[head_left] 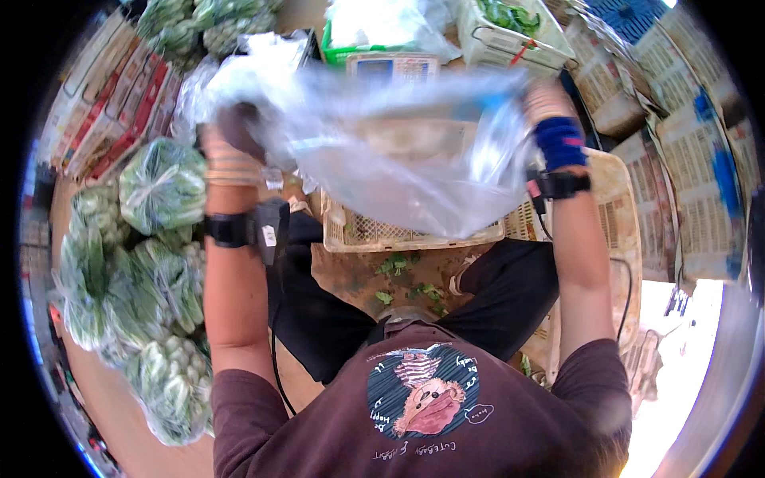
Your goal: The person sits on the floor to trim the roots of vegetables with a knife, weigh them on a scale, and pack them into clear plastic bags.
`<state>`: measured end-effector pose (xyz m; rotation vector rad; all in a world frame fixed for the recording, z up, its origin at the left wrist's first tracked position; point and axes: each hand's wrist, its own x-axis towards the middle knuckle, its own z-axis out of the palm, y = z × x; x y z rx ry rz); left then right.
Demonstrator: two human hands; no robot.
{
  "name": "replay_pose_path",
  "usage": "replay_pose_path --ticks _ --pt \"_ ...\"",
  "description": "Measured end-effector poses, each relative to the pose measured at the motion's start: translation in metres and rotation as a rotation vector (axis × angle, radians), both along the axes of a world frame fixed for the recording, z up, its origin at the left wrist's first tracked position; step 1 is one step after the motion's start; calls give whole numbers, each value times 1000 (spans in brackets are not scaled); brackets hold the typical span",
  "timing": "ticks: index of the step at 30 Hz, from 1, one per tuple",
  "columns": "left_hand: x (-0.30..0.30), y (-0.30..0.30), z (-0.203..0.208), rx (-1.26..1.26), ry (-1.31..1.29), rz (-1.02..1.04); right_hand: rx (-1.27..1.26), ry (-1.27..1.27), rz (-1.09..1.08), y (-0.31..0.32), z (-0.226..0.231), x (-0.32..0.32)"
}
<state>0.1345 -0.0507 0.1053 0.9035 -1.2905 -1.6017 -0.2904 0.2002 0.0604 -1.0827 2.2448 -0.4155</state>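
A large clear plastic bag (422, 179) is stretched wide in the air in front of me, blurred by motion. My left hand (229, 142) grips its left side, and the fingers are smeared. At the opposite side my right hand (548, 102) is closed on the bag, also blurred. Below the bag, between my knees, stands a pale plastic crate (414, 244), partly seen through the film. A scale with a keypad and display (398, 67) sits just beyond the bag.
Several clear bags of leafy greens (163, 187) are piled on the floor at my left. Stacked crates (661, 175) rise on the right. Farther off are a green crate with plastic bags (339, 54) and a white crate of leaves (490, 48). Loose leaf scraps (394, 263) lie underfoot.
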Motion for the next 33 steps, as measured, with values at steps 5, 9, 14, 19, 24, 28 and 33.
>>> replay_pose_path --ticks 5,9,14,19,24,28,33 --pt "25 50 40 -1144 -552 146 -343 -353 -289 6 24 14" --pt "-1 89 23 -540 -1351 -850 14 695 479 20 -6 -4" --pt "39 94 -47 310 -308 -573 -138 -934 -618 26 -2 24" --pt "-9 60 -35 388 -91 -90 -458 -798 -374 3 -14 19" --pt "-14 35 -74 393 74 22 -168 151 -125 -24 -19 1" --pt "-24 21 -106 179 -566 -230 359 346 21 -38 -74 -56" --pt "-17 22 -107 652 -57 -275 -655 962 136 -67 19 58"
